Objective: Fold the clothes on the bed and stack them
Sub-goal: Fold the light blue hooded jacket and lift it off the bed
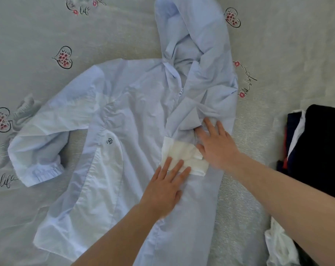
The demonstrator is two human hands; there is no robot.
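A pale blue hooded zip jacket [136, 116] with white panels lies spread front-up on the bed, hood [191, 29] pointing away from me. Its right side and sleeve are folded inward over the front, and the white cuff [180, 152] lies near the middle. The other sleeve [45, 146] stretches out to the left. My left hand [166, 187] lies flat with straight fingers on the cuff's lower edge. My right hand [218, 144] presses flat on the folded sleeve just right of the cuff.
The bed sheet [47, 35] is grey with heart and "life" prints. A stack of dark folded clothes [318, 150] with red and white edges sits at the right. A white garment [279, 246] lies crumpled at the lower right.
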